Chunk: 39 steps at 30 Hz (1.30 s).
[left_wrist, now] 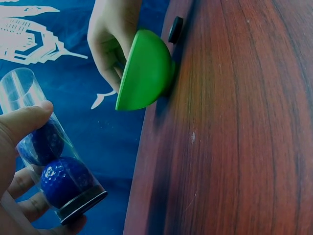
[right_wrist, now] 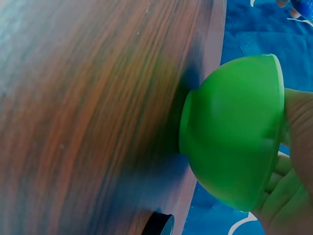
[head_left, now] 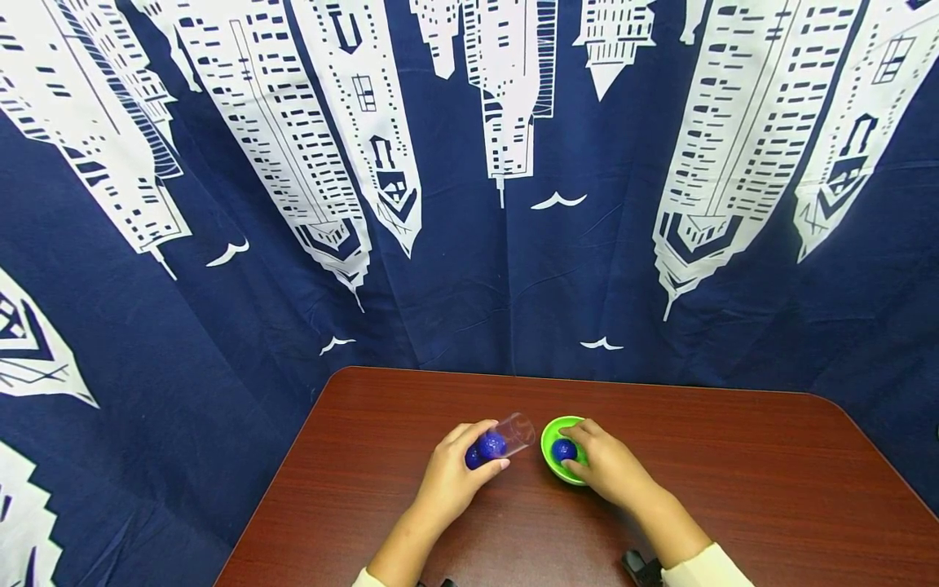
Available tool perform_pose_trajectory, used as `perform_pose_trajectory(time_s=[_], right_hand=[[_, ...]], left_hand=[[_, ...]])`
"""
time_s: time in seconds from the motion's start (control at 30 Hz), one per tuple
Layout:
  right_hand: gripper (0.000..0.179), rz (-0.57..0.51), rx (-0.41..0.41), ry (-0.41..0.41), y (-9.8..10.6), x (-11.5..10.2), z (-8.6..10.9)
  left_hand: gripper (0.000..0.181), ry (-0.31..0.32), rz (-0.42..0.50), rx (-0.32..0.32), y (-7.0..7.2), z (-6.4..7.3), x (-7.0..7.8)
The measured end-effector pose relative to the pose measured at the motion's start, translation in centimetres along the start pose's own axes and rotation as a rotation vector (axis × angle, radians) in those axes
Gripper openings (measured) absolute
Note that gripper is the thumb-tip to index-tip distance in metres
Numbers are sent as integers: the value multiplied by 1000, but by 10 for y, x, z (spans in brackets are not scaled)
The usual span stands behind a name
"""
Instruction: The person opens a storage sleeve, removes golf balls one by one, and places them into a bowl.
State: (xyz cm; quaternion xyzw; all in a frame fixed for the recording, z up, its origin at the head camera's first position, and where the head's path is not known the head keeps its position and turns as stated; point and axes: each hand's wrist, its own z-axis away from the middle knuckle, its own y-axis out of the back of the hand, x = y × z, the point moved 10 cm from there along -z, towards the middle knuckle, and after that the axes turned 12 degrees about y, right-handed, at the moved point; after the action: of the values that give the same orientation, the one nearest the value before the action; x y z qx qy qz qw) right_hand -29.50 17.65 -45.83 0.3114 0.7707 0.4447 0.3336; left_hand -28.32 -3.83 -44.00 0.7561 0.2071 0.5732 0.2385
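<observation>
My left hand (head_left: 449, 477) grips a clear plastic tube (head_left: 519, 430), tilted with its open mouth toward the bowl. Two dark blue golf balls (left_wrist: 67, 181) sit inside it, stacked against the black end cap (left_wrist: 83, 204). Beside it on the table stands a green bowl (right_wrist: 234, 132), upright. My right hand (head_left: 612, 465) reaches over the bowl's rim, thumb and fingertips on either side of another blue golf ball (head_left: 563, 450) in the bowl. Both wrist views hide that ball behind the bowl's wall.
A small round black lid (right_wrist: 159, 224) rests on the brown wooden table (head_left: 763, 465) near the bowl, on the right-hand side. Behind the table hangs a dark blue cloth (head_left: 469, 310) printed with white buildings and birds.
</observation>
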Motion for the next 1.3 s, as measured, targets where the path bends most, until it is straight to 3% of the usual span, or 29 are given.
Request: perform_pose_trajectory(time_s=[0.3, 0.67, 1.0, 1.3], right_hand=[[42, -31, 38, 2, 5, -2, 2], [42, -80, 152, 7, 17, -4, 8], [42, -126, 259, 43, 35, -12, 12], [40, -164, 290, 43, 37, -17, 16]], left_hand=[[54, -5, 3, 19, 3, -1, 2], [54, 1, -11, 21, 5, -1, 4], [55, -61, -58, 70, 8, -1, 10], [57, -134, -146, 127, 10, 1, 18]])
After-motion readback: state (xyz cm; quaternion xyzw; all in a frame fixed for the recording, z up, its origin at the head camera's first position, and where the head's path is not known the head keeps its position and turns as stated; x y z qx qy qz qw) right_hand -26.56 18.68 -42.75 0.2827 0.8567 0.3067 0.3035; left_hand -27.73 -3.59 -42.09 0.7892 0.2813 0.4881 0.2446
